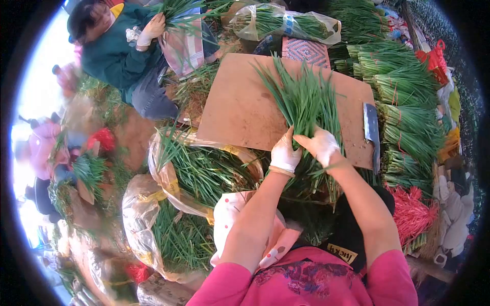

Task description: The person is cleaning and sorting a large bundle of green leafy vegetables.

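A loose bunch of green chives [306,99] fans out over a brown wooden board [237,102], leaves pointing away from me. My left hand [286,154], in a thin white covering, is closed round its lower part. Beside it my right hand [322,145], also covered in white, grips the same bunch with the thumb across the stalks. The stalk ends hang below the board's near edge and are partly hidden by my hands. A cleaver [371,125] with a dark handle lies along the board's right edge.
Tied chive bundles [403,120] are stacked to the right, above pink-red ties [412,214]. An open plastic bag [168,176] of loose chives stands left of my arms. Across from me a person [120,56] holds chives. A filled clear bag [286,23] lies beyond the board.
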Motion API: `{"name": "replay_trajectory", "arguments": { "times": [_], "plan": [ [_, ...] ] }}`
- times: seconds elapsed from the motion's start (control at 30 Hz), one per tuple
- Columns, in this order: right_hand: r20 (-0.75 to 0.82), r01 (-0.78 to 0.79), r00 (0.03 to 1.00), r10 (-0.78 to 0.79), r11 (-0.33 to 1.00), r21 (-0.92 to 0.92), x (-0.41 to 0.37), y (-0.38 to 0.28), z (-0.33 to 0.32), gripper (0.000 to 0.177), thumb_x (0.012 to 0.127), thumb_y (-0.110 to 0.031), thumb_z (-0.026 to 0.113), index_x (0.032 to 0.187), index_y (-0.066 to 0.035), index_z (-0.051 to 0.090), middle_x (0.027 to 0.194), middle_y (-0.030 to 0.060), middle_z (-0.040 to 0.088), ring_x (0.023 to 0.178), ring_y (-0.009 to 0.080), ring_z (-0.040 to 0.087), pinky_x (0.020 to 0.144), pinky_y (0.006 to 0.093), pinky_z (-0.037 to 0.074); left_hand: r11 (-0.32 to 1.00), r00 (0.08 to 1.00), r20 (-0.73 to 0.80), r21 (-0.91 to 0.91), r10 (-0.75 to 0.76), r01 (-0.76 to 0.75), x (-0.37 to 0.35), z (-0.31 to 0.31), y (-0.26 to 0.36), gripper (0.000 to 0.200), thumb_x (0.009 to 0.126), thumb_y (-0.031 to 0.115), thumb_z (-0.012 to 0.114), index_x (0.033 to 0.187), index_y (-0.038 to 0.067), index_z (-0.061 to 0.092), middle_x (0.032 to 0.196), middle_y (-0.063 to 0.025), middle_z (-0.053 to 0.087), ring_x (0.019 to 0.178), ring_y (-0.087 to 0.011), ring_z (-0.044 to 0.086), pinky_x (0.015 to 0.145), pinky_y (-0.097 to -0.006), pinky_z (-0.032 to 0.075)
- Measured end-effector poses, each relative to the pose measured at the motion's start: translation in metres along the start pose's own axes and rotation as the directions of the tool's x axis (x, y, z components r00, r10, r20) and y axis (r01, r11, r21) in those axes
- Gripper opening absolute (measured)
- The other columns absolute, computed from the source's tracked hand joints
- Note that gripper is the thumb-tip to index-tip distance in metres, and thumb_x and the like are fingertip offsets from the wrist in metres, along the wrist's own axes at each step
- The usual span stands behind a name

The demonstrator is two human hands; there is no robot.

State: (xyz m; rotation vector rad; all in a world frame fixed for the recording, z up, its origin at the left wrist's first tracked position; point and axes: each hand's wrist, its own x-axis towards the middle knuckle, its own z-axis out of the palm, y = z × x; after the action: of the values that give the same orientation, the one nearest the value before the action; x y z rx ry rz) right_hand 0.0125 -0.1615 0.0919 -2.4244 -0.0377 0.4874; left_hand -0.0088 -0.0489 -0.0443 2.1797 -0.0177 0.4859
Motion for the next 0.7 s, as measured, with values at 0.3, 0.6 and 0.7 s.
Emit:
{"name": "replay_trajectory", "arguments": {
  "times": [0.3,0.6,0.7],
  "plan": [
    [0.022,0.448,0.894,-0.448,0.893,-0.032,0.066,-0.112,-0.074,0.046,0.079,-0.047,0.061,0.092,-0.003,0.065,0.079,0.0187,0.064,0.071,0.0317,0.062,0.064,0.0404,0.05,0.679,0.938,0.2,-0.648,-0.285,0.344,0.104,-0.092,0.051,0.038,0.076,0.008,0.055,0.113,0.0,0.052,0.09,-0.0164,0.064,0.075,-0.025,0.063,0.066,-0.0385,0.051],
    [-0.176,0.182,0.979,-0.106,0.846,0.501,0.162,0.006,-0.15,0.064,0.087,-0.044,0.055,0.139,-0.011,0.037,0.124,0.0072,0.054,0.11,0.0172,0.051,0.093,0.0338,0.038,0.388,0.79,0.119,-0.82,-0.602,0.42,0.158,-0.023,-0.098,0.04,0.085,0.012,0.054,0.122,0.015,0.04,0.107,-0.0076,0.054,0.092,-0.0219,0.058,0.074,-0.039,0.053],
    [-0.113,0.053,0.994,0.01,0.84,0.541,0.166,0.145,-0.163,0.045,0.091,-0.039,0.05,0.125,-0.01,0.051,0.102,0.0029,0.06,0.083,0.0096,0.054,0.068,0.0244,0.042,0.212,0.725,0.114,-0.915,-0.679,0.342,0.138,-0.034,-0.087,0.026,0.084,0.004,0.053,0.106,0.017,0.049,0.09,-0.0037,0.055,0.077,-0.0203,0.059,0.065,-0.0381,0.055]
  ]
}}
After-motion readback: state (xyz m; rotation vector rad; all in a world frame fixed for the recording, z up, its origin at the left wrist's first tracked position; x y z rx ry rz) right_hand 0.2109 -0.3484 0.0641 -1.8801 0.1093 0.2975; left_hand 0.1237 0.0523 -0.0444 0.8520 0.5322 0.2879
